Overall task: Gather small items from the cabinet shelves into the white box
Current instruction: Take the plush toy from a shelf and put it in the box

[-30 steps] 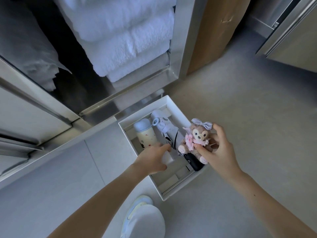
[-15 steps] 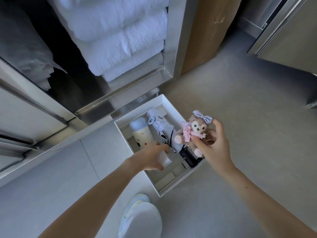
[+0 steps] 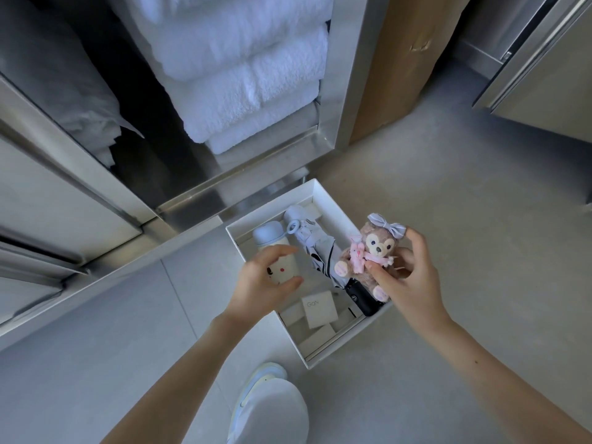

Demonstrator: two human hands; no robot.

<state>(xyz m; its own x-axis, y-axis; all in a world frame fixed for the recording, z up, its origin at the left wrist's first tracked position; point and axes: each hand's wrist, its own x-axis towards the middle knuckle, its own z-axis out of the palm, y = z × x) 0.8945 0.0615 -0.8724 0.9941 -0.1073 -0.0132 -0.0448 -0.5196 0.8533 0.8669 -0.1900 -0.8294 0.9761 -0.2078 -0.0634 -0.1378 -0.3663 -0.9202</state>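
The white box (image 3: 333,205) at lower centre is open above. A bottle (image 3: 266,233) and a folded umbrella (image 3: 320,251) fill its upper half, small cartons (image 3: 318,309) its lower end; the upper-right corner seems bare. A plush toy (image 3: 378,248) covers the right rim. At right the floor (image 3: 464,235) is open.

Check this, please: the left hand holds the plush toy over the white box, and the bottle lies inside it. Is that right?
Wrong hand. In the head view the right hand holds the plush toy over the white box, and the bottle lies inside it.
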